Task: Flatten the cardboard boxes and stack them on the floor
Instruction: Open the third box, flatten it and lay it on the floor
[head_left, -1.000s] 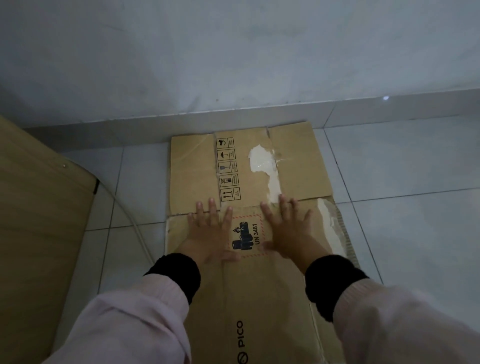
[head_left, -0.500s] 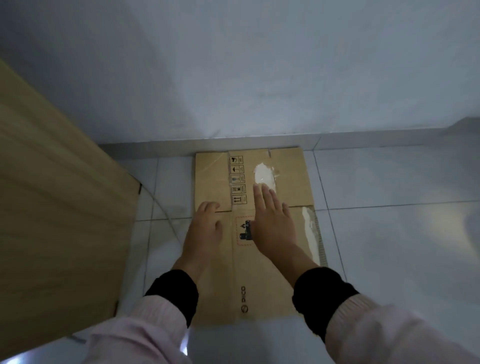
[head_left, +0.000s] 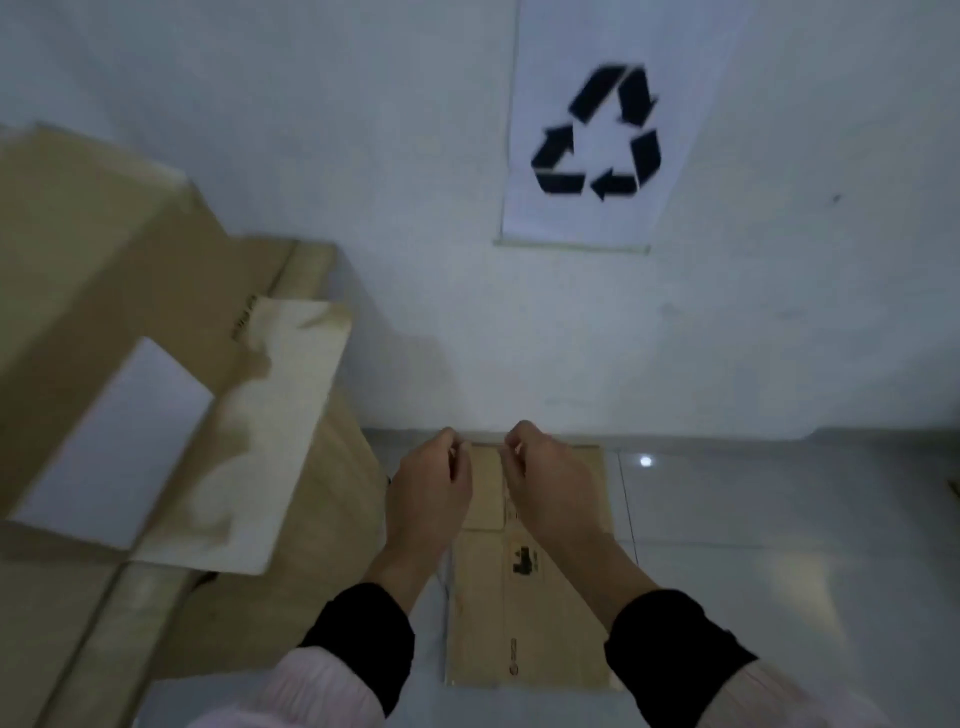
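Flattened cardboard box (head_left: 524, 613) lies on the floor (head_left: 779, 571), long axis running toward the wall (head_left: 363, 156); left hand (head_left: 428, 493) and right hand (head_left: 545, 483) hover above its far end, each grip loosely curled, empty; unflattened carton (head_left: 156, 415) stands left of that box, nearer the left hand.

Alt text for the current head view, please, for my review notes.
The left hand and right hand hover, loosely curled and holding nothing, over a flattened cardboard box on the tiled floor by the wall. Another box with open flaps stands at left; a paper recycling sign hangs on the wall above.
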